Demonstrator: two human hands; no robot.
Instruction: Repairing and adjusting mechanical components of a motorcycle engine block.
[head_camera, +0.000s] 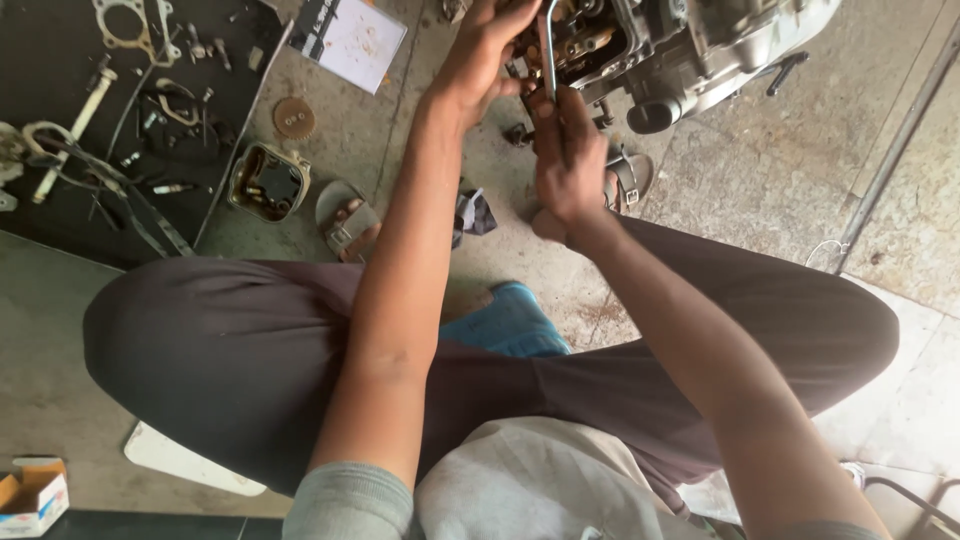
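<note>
Seen from above, squatting over a concrete floor (760, 200) in dark trousers and sandals. Left hand (480, 50) up against the open side of a grey motorcycle engine (690, 45) at the top of the frame, fingers curled onto the exposed metal parts there; whether pinching anything cannot be told, fingertips partly cut off by the frame edge. Right hand (568, 165) just below, closed around the lower stem of a bent metal wrench (549, 50), thumb pressed along the shaft, the tool rising upright and hooking over into the engine's opening between the two hands. Engine resting on the floor just ahead of the right sandal (628, 178).

To the left, a black mat (60, 60) strewn with small parts, a gasket (130, 25), springs and a white-handled tool (75, 120). Beside the mat's edge, a small metal engine cover (268, 182) lying open side up, a brown gear (294, 118) near it, a printed paper sheet (350, 40) beyond. Low blue stool (505, 322) showing between the knees. Small cardboard box (32, 496) at bottom left, near a flat white board (190, 465).
</note>
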